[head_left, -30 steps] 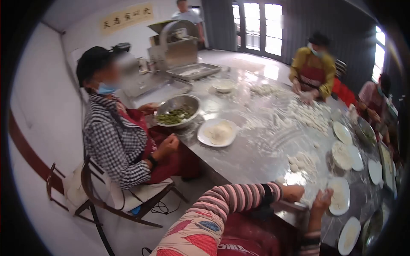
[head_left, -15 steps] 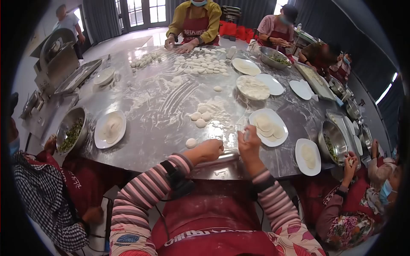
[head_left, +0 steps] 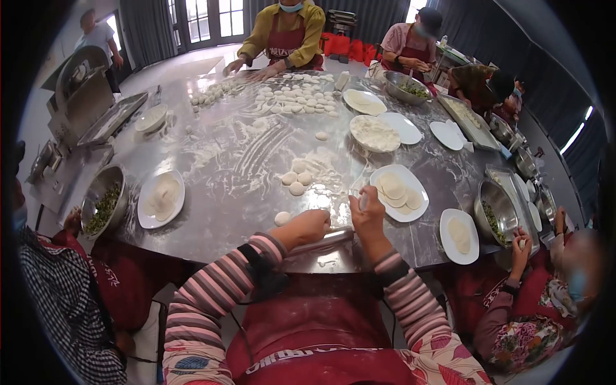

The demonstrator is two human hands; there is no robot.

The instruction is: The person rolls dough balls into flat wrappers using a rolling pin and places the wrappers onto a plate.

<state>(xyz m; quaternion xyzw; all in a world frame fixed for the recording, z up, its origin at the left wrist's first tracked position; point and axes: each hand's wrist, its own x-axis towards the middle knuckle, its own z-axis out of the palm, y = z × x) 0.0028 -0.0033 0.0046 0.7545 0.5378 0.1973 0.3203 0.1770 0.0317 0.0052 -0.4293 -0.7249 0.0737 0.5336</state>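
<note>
My left hand [head_left: 309, 227] is curled into a fist close to the table's near edge; what lies inside its fingers is hidden. My right hand [head_left: 367, 215] is raised a little beside it, fingers bent around something pale that I cannot make out. Between and below the hands lies a shiny metal bar [head_left: 322, 243], tilted up to the right. A round dough piece [head_left: 282, 219] sits just left of my left hand. Farther off is a small cluster of dough pieces [head_left: 297, 187] on flour. To the right, a white plate [head_left: 418, 212] holds flat dough wrappers [head_left: 394, 187].
A plate of wrappers [head_left: 146, 221] and a bowl of green filling [head_left: 122, 186] are at left. On the right stand another plate [head_left: 471, 256] and a steel bowl [head_left: 509, 212]. A flour dish [head_left: 375, 133] lies ahead. Co-workers surround the table; one [head_left: 282, 38] handles dough across it.
The view has shifted slightly. My hands stay close together near the edge, the right still raised. Across the table, the co-worker's hand has moved outward to the left.
</note>
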